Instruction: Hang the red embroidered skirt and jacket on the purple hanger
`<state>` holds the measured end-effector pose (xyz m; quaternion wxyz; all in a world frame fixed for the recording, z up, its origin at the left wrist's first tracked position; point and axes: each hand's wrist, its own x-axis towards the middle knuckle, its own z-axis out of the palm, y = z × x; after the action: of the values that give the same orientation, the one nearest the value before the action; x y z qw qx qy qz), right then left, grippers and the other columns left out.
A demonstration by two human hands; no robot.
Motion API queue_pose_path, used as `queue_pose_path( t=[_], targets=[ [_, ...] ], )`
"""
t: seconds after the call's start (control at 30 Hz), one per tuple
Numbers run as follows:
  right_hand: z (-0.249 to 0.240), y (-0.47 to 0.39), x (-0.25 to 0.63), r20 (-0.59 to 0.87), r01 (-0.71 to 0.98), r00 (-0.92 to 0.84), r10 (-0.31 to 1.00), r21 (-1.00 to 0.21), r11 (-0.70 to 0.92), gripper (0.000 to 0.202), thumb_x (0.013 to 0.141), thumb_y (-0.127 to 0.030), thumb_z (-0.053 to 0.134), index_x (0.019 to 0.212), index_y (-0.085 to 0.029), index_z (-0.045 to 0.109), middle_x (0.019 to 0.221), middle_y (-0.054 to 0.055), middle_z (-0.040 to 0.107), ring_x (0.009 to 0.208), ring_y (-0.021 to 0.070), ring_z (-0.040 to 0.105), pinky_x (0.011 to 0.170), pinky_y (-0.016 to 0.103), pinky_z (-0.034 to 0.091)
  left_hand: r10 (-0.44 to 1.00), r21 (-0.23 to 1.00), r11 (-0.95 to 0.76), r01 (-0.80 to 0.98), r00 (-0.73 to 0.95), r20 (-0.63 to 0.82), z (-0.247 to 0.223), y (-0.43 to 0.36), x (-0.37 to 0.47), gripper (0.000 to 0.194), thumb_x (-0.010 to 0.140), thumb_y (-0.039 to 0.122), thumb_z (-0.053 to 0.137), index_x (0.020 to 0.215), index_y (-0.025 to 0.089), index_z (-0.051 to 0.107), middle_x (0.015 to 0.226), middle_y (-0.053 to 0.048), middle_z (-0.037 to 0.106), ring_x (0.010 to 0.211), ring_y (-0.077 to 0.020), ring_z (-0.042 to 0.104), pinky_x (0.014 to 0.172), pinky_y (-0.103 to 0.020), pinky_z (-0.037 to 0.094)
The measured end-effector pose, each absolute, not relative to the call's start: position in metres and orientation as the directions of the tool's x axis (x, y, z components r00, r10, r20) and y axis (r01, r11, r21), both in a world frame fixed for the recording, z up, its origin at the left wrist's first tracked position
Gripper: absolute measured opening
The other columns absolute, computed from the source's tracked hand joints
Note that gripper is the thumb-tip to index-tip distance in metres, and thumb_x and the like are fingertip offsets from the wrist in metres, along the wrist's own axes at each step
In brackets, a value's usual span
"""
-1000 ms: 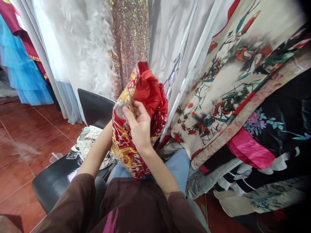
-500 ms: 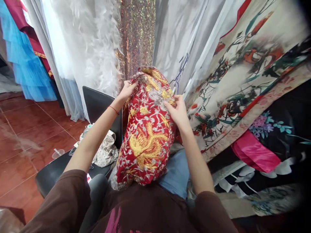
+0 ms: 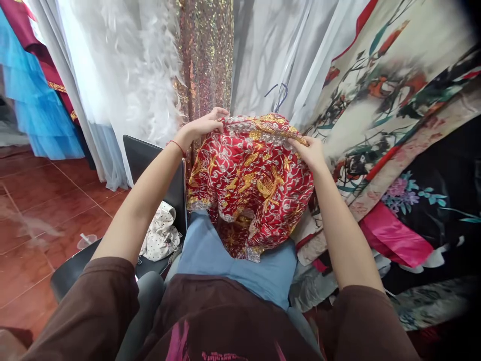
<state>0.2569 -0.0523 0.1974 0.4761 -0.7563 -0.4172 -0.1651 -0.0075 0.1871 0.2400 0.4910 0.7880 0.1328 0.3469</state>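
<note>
Red gold-embroidered garment point(image 3: 251, 185) held spread by its top edge: left hand point(image 3: 205, 125) and right hand point(image 3: 310, 153) both pinched on it; hanger hook point(image 3: 278, 95) behind, possibly attached. Rest hangs unfolded.

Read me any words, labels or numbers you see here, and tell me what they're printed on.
No text here can be read.
Dark brown shirt: a line of pink print at its lower edge, too small and blurred to read.
Red and gold embroidered garment, held by the left hand and right hand: patterns only, no lettering.
</note>
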Motion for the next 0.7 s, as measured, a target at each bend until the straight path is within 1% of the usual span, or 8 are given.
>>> queue_pose_path(
  t=[0.1,0.23,0.3,0.4,0.47,0.57,0.63,0.7],
  targets=[
    [0.202,-0.070,0.229,0.687,0.848,0.485,0.541,-0.521,-0.100,0.029,0.087,-0.042,0.062,0.070,-0.019,0.059,0.062,-0.002,0.045,0.063,0.0143,0.042,0.068,0.032,0.042,0.495,0.878,-0.471,-0.088,0.797,0.345,0.251,0.185,-0.016,0.040,0.060,0.000,0.057,0.097,0.013,0.067,0.089,-0.007,0.063,0.087,-0.0233,0.063,0.083,-0.038,0.051],
    [0.208,-0.099,0.179,0.734,0.884,0.376,0.566,-0.467,0.019,0.030,0.089,-0.048,0.061,0.079,-0.020,0.065,0.071,0.002,0.057,0.071,0.0183,0.053,0.073,0.035,0.048,0.493,0.843,-0.538,0.026,0.820,0.290,0.256,0.194,-0.023,0.024,0.059,0.000,0.055,0.078,0.010,0.068,0.077,-0.008,0.062,0.087,-0.0256,0.063,0.084,-0.040,0.048],
    [0.210,-0.108,0.155,0.702,0.856,0.323,0.634,-0.503,0.121,0.032,0.088,-0.052,0.064,0.091,-0.021,0.068,0.082,0.003,0.064,0.079,0.0199,0.059,0.076,0.035,0.051,0.482,0.816,-0.577,0.043,0.824,0.297,0.255,0.199,-0.024,0.017,0.062,0.000,0.055,0.072,0.009,0.066,0.072,-0.008,0.060,0.087,-0.0261,0.063,0.085,-0.041,0.047],
    [0.204,-0.111,0.128,0.601,0.743,0.228,0.766,-0.616,0.261,0.047,0.080,-0.060,0.072,0.109,-0.023,0.067,0.096,0.004,0.071,0.088,0.0221,0.065,0.079,0.038,0.055,0.508,0.820,-0.571,-0.036,0.770,0.387,0.255,0.201,-0.023,0.015,0.068,0.000,0.050,0.073,0.008,0.062,0.073,-0.007,0.058,0.089,-0.0241,0.063,0.085,-0.040,0.047],
    [0.195,-0.107,0.118,0.532,0.664,0.186,0.826,-0.688,0.293,0.056,0.076,-0.063,0.075,0.115,-0.024,0.065,0.099,0.005,0.073,0.089,0.0234,0.068,0.080,0.041,0.058,0.539,0.825,-0.552,-0.119,0.705,0.462,0.256,0.199,-0.023,0.017,0.072,-0.002,0.046,0.077,0.007,0.060,0.079,-0.007,0.058,0.091,-0.0217,0.062,0.086,-0.039,0.048],
    [0.183,-0.098,0.115,0.434,0.634,0.132,0.891,-0.728,0.260,0.053,0.077,-0.062,0.075,0.112,-0.023,0.067,0.097,0.006,0.074,0.091,0.0252,0.069,0.083,0.046,0.059,0.547,0.825,-0.539,-0.168,0.675,0.495,0.263,0.197,-0.025,0.019,0.078,-0.004,0.041,0.082,0.007,0.056,0.085,-0.007,0.057,0.094,-0.0198,0.063,0.087,-0.038,0.049],
    [0.183,-0.092,0.116,0.460,0.693,0.090,0.883,-0.666,0.276,0.047,0.079,-0.060,0.074,0.108,-0.023,0.070,0.101,0.007,0.074,0.098,0.0261,0.068,0.092,0.050,0.056,0.543,0.834,-0.532,-0.147,0.697,0.469,0.266,0.198,-0.026,0.017,0.082,-0.003,0.042,0.082,0.008,0.056,0.083,-0.006,0.056,0.095,-0.0208,0.064,0.086,-0.037,0.051],
    [0.191,-0.088,0.118,0.574,0.771,0.034,0.818,-0.536,0.344,0.040,0.080,-0.057,0.075,0.105,-0.025,0.072,0.114,0.007,0.070,0.111,0.0270,0.064,0.102,0.053,0.051,0.547,0.843,-0.520,-0.139,0.704,0.453,0.267,0.199,-0.026,0.012,0.085,0.001,0.048,0.081,0.009,0.056,0.080,-0.005,0.057,0.094,-0.0232,0.066,0.084,-0.039,0.052]
  ],
)
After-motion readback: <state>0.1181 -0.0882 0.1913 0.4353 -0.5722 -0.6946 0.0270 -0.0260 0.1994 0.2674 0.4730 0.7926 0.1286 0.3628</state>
